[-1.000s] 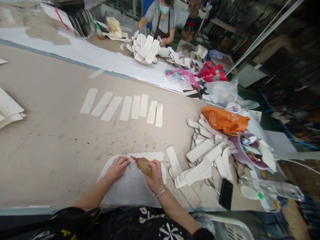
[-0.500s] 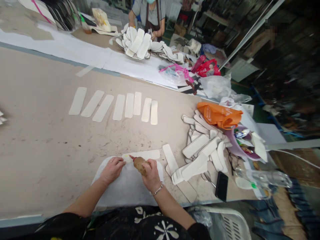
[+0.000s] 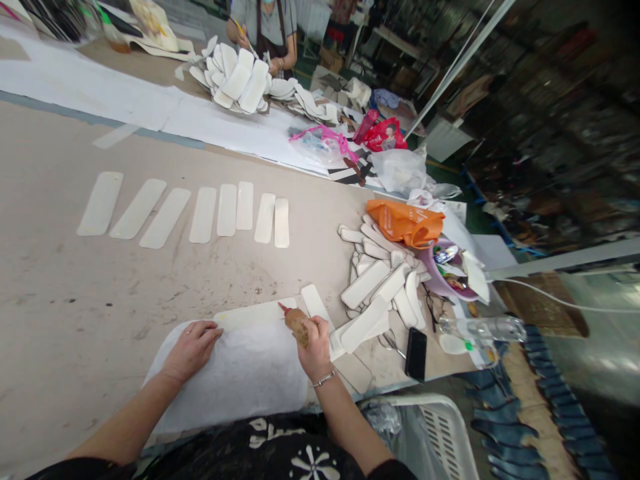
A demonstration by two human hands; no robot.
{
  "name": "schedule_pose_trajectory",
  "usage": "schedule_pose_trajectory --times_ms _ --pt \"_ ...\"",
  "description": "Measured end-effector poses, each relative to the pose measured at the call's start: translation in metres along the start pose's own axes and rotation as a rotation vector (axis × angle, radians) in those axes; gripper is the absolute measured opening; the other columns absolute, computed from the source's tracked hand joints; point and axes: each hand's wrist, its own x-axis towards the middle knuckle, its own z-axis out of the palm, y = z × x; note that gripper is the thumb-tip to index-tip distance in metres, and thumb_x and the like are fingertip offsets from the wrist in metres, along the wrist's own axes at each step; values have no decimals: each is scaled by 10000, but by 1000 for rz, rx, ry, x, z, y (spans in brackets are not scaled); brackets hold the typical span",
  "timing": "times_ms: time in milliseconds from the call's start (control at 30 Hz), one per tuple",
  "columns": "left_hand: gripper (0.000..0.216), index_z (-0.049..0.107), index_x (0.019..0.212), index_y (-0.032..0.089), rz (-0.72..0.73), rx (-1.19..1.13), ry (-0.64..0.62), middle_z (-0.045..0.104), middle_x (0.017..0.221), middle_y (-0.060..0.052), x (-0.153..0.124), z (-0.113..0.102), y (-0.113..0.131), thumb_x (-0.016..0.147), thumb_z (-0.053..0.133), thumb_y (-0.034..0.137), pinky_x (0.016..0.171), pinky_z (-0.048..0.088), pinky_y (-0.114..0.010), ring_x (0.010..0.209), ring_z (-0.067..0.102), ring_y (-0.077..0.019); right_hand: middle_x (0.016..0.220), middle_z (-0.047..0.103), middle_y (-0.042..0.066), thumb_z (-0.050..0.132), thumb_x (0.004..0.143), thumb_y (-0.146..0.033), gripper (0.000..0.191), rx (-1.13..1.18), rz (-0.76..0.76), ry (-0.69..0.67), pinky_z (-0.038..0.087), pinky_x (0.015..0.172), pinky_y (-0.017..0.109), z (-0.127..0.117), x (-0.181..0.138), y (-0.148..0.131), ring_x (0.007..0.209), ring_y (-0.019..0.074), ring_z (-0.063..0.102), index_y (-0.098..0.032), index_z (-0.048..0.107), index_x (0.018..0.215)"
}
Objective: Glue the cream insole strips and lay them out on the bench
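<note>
My right hand (image 3: 316,345) is wrapped round a brown squeeze bottle (image 3: 296,325) with a red nozzle. The nozzle tip is at the right end of a long white strip (image 3: 253,315) with rounded corners. At the strip's left end, my left hand (image 3: 193,350) lies with its fingers stretched flat, the fingertips by the strip's corner. A white sheet (image 3: 240,380) lies under my hands and along the strip's near edge. Farther up the table, several similar white pieces (image 3: 203,215) are laid out in a row.
Right of my hand is a heap of pale strips (image 3: 367,283), with a black phone (image 3: 415,355) and scissors (image 3: 393,343) nearby. Beyond them are an orange bag (image 3: 406,223) and a purple basin (image 3: 427,270). Across the table a person (image 3: 265,33) works behind piled white pieces (image 3: 230,77).
The squeeze bottle has moved from near the strip's left end to its right end. My left hand stays at the left end. The whole view has shifted.
</note>
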Motion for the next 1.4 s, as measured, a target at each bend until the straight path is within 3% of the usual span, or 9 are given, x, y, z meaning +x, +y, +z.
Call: schedule_pose_trajectory --times_ms 300,867,1233,1400 --pt "214 709 915 221 -9 -9 -7 647 952 -94 1 0 0 863 504 252 860 495 -394 919 581 -232 1099 434 97 611 784 -122 428 -37 38 64 512 854 493 -13 -4 17 999 248 479 -238 509 1183" --pt "195 687 927 210 -12 -12 11 639 950 -84 4 -3 7 884 498 231 850 490 -372 909 568 -213 1094 438 80 577 731 -65 487 189 -134 -89 519 821 399 45 5 -54 979 220 490 -241 493 1177" --pt "179 645 934 194 -60 -71 -16 650 935 -73 5 -12 12 914 481 262 872 465 -362 906 567 -204 1101 432 74 579 733 -67 493 263 -187 -181 506 858 395 62 14 -65 1003 215 479 -239 487 1185" --pt "194 643 930 199 -65 -83 -13 648 940 -70 2 -7 10 922 465 274 877 468 -363 916 564 -200 1094 429 72 580 726 -72 509 248 -196 -209 500 855 407 59 8 -65 989 215 479 -247 478 1193"
